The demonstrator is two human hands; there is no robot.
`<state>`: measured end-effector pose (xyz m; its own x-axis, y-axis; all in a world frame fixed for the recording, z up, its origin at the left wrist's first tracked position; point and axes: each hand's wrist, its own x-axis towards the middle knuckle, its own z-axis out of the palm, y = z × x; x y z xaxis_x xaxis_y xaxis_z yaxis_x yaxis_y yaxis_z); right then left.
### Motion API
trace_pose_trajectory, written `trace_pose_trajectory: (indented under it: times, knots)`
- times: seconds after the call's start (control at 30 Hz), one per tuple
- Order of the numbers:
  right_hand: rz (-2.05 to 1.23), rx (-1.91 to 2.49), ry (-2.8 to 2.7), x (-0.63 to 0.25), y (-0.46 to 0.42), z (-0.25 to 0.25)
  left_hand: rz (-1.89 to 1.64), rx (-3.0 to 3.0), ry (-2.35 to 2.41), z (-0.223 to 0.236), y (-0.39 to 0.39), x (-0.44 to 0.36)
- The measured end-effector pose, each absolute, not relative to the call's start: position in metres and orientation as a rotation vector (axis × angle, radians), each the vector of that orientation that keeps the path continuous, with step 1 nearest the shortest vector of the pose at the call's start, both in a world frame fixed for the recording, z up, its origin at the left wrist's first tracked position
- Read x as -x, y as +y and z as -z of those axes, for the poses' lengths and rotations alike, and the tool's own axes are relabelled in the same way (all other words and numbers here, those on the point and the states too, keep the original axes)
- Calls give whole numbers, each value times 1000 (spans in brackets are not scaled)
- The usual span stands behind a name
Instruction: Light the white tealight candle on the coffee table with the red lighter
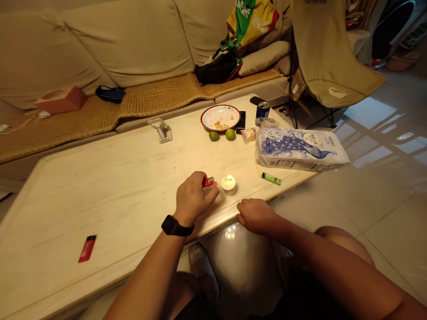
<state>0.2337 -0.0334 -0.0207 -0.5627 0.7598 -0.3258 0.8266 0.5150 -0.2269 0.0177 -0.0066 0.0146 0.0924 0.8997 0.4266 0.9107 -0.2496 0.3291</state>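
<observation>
My left hand (pixel 195 198), with a black watch on its wrist, grips a red lighter (pixel 208 182) whose head pokes out past the fingers. Just right of it, a small lit tealight candle (pixel 228 184) stands on the pale table (pixel 100 186), and the lighter's tip is close to it, not clearly touching. My right hand (pixel 256 216) rests with curled fingers on the table's near edge, holding nothing. A green lighter (pixel 271 178) lies to its upper right, and another red lighter (pixel 87 248) lies far left.
Farther along the table are a plate with food scraps (pixel 220 118), two limes (pixel 230 134), a blue drink can (pixel 263 111), a large tissue pack (pixel 300 150) and a phone stand (pixel 161 130). A beige sofa (pixel 126 44) runs behind the table; a folding chair (pixel 330 58) stands right.
</observation>
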Motion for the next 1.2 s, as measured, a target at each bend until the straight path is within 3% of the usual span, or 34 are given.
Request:
trace_pose_trajectory:
  times: [1.2]
  knots:
    - [497, -1343, 2590, -232, -35, 17, 686, 2397, -1873, -11, -2, -34]
